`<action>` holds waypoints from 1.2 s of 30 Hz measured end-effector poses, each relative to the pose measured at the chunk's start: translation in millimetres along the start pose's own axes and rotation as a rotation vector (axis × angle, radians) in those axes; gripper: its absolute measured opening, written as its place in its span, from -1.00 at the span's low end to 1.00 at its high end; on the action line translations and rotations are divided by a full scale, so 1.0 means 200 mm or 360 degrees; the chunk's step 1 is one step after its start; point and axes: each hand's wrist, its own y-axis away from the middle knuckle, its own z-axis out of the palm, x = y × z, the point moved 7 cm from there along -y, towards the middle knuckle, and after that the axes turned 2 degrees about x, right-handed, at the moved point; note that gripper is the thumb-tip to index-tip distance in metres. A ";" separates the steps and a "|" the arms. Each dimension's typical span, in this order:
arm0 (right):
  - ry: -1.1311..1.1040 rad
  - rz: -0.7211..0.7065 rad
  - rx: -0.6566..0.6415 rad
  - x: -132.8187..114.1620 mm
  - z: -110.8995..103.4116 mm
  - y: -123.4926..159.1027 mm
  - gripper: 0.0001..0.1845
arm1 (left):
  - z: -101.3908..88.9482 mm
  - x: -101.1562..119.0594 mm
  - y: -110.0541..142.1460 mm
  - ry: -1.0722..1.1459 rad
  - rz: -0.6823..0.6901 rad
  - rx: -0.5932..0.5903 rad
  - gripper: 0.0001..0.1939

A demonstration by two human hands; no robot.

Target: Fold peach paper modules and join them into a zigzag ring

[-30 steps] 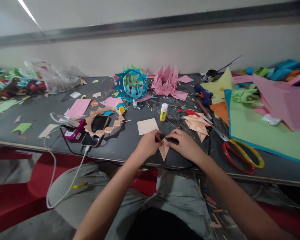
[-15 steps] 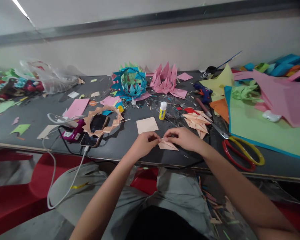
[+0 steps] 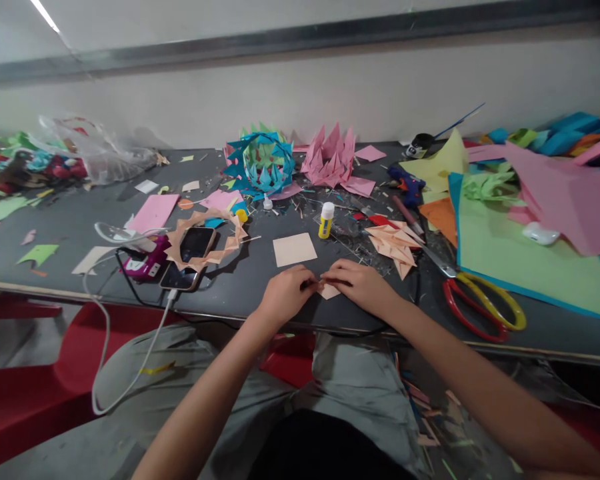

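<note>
A spiky peach paper ring (image 3: 179,244) lies partly over the phones, its zigzag band joined, as far as I can tell. The left hand (image 3: 289,291) and right hand (image 3: 359,285) pinch a small folded peach paper piece (image 3: 329,291) at the surface's (image 3: 230,293) near edge, part-folded, I judge; a flat cream paper square (image 3: 295,250) beyond is unfolded, while folded peach paper pieces (image 3: 393,244) lie to the right.

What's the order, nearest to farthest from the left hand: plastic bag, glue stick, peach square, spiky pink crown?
In the head view, from the left hand:
1. peach square, just beyond
2. glue stick, beyond, rightward
3. spiky pink crown, near the wall
4. plastic bag, far left
</note>
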 end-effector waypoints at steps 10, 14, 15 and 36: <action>0.0191 -0.0391 0.0015 -0.06 -0.02 0.01 -0.73 | 0.00 0.01 -0.01 0.0048 0.0324 -0.0071 -0.87; 0.0226 -0.0458 0.0041 -0.08 -0.02 0.02 -0.72 | 0.01 0.03 0.01 0.0010 0.0393 -0.0135 -0.83; 0.0225 -0.0460 0.0038 -0.08 -0.02 0.02 -0.72 | 0.01 0.03 0.01 0.0002 0.0399 -0.0136 -0.82; 0.0628 -0.0138 -0.0130 -0.05 -0.03 0.04 -0.74 | -0.03 0.07 0.11 -0.0498 0.0386 0.0115 -0.76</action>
